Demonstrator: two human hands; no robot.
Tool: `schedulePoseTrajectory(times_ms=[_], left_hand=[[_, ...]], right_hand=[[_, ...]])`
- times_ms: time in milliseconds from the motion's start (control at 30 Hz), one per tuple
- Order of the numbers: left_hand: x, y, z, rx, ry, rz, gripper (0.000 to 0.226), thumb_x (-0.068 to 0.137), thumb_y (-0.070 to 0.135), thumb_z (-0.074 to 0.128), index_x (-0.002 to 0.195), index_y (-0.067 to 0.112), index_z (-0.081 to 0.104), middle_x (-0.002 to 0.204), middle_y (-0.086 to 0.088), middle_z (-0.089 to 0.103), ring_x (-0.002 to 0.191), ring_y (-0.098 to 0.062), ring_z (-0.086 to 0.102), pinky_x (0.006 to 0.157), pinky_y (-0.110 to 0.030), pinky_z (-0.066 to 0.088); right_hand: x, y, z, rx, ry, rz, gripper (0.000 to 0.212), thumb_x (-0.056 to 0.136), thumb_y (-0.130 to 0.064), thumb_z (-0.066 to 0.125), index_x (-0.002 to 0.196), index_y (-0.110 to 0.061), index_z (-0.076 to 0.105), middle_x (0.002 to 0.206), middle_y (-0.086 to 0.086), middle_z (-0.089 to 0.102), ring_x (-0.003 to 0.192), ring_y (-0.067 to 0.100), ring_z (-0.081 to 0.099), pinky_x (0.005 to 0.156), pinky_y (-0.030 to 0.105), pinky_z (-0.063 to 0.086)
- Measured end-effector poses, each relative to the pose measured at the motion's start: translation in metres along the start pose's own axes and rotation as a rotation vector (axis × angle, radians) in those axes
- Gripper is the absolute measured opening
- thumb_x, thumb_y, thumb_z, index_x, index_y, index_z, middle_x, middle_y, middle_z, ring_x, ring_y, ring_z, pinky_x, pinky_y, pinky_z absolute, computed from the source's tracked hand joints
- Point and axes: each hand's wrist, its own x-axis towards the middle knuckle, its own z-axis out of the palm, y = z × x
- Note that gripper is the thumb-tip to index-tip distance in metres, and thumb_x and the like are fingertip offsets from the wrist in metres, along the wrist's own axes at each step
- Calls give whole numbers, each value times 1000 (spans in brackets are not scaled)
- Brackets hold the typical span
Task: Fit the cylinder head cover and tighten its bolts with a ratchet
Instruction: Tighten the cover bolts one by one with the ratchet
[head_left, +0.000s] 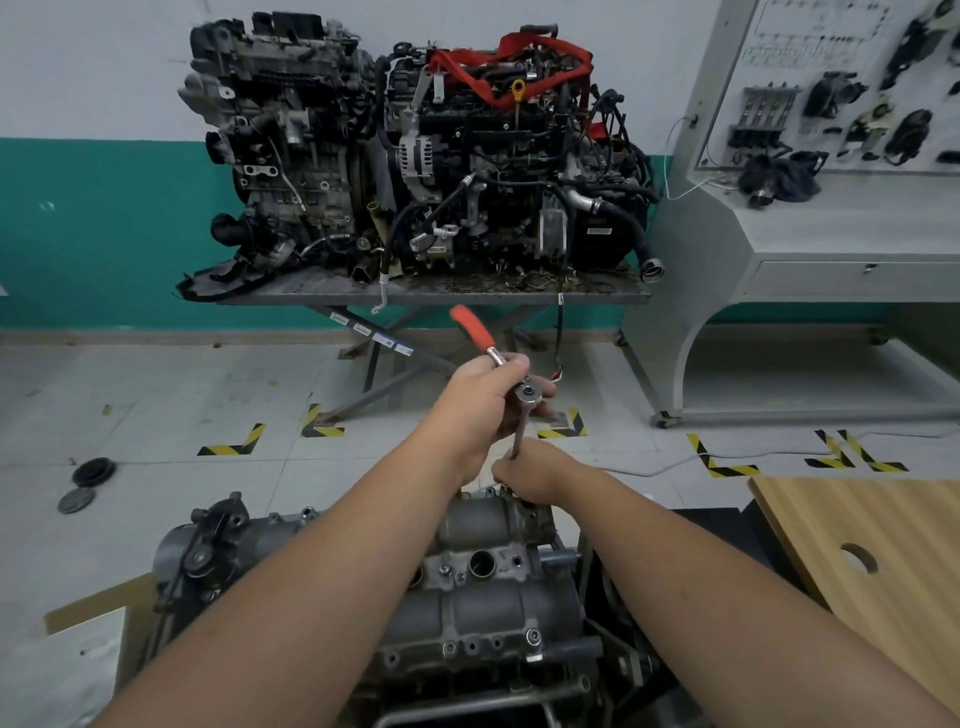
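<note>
The grey cylinder head cover (483, 608) lies on the engine below me, with several bolts showing along its near edge. My left hand (480, 402) grips the ratchet (529, 391) at its head; the orange handle (472, 325) points up and away to the left. A long extension bar (519, 434) runs down from the ratchet head to the far end of the cover. My right hand (530, 473) holds the lower end of that bar, fingers curled round it just above the cover. The socket and the bolt under it are hidden by my right hand.
A wooden board (857, 561) with a round hole lies at my right. Two engines stand on a grey lift table (431, 296) ahead. A grey training console (810, 218) is at the right. Two round discs (85, 486) lie on the tiled floor at left.
</note>
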Motion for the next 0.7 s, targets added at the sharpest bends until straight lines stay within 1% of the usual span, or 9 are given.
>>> schedulePoseTrajectory(times_ms=[100,233,300,367,467,500,567,633,700], left_hand=[[1,14,0,165,-89,-61,11,104,22,49,105,14,57,73,2,73,65,-17,70,64,-28,51],[3,26,2,375,-121,-86,14,103,23,49,101,15,61,69,5,71,66,-17,71,74,-34,48],[3,31,5,534,-149,-72,16,102,23,49,97,14,62,70,5,70,67,-16,70,75,-35,45],[2,34,12,764,-184,-23,18,102,21,46,92,14,59,70,2,69,65,-16,69,69,-33,44],[6,32,20,1407,-167,218,20,104,26,39,90,18,50,78,-1,59,72,-25,62,57,-33,38],[7,29,19,1622,-131,338,19,106,30,37,92,21,47,80,2,54,74,-24,56,59,-33,34],[9,22,13,1893,-104,596,15,106,34,40,101,28,52,87,6,45,79,-20,46,69,-36,28],[9,14,5,1954,-87,812,18,103,38,48,105,26,61,92,3,41,85,-22,45,71,-38,25],[7,3,0,1852,-9,1002,34,94,48,50,93,20,67,95,-2,52,89,-28,54,69,-38,31]], right_hand=[[-2,1,0,-23,-12,-24,23,90,-26,46,69,-18,43,71,2,49,66,19,45,56,32,33],[-2,3,1,-18,-9,-35,27,92,-25,46,67,-17,42,67,2,47,62,18,43,55,32,32],[-1,4,3,-23,-9,-49,30,94,-26,46,66,-18,40,65,2,45,60,18,42,54,32,31],[-1,5,4,-32,-3,-58,32,96,-28,44,65,-17,41,65,2,46,60,17,43,54,31,32],[-2,4,5,-54,7,-63,37,98,-29,42,63,-16,41,63,2,46,59,17,43,55,31,33],[-1,5,6,-48,20,-69,37,98,-29,42,64,-16,40,63,2,45,60,17,43,55,31,33],[-1,6,6,-57,33,-68,33,96,-31,42,67,-15,42,67,3,47,62,18,45,56,31,35],[2,8,6,-43,28,-85,28,95,-30,42,75,-12,50,75,6,54,71,21,51,60,33,39],[0,4,4,-48,38,-99,27,98,-27,41,96,-9,61,94,9,61,91,24,57,74,37,46]])
